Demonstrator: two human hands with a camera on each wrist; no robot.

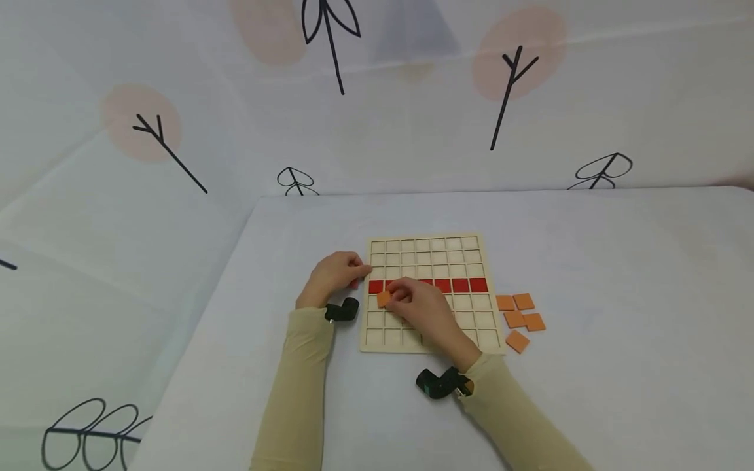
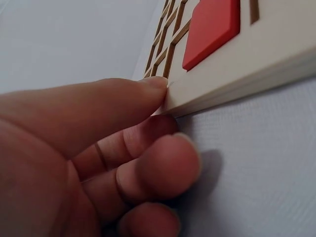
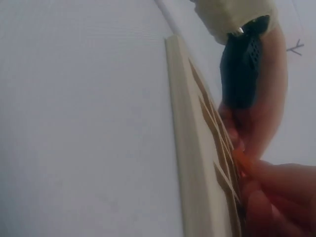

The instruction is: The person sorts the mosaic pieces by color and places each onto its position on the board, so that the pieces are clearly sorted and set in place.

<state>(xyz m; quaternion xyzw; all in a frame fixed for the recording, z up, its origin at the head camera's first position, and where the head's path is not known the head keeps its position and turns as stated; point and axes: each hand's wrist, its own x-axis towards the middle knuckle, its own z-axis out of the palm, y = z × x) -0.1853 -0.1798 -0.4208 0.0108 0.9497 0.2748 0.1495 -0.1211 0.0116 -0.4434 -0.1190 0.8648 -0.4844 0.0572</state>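
A wooden grid board (image 1: 393, 339) lies on the white table, with a row of red square tiles (image 1: 478, 285) across its middle. At the board's left edge, my left hand (image 1: 336, 275) pinches the rim; in the left wrist view the thumb (image 2: 123, 96) lies on top and the forefinger against the side, beside a red tile (image 2: 212, 29). Over the left end of the row just below the red one, my right hand (image 1: 425, 311) pinches an orange square tile (image 1: 383, 299) between thumb and fingers. This hand hides part of the red row.
Several loose orange tiles (image 1: 514, 319) lie on the table (image 1: 636, 288) right of the board. Dark wrist cameras (image 1: 437, 383) sit on both wrists. A patterned cloth (image 1: 412, 131) hangs behind the table and along its left.
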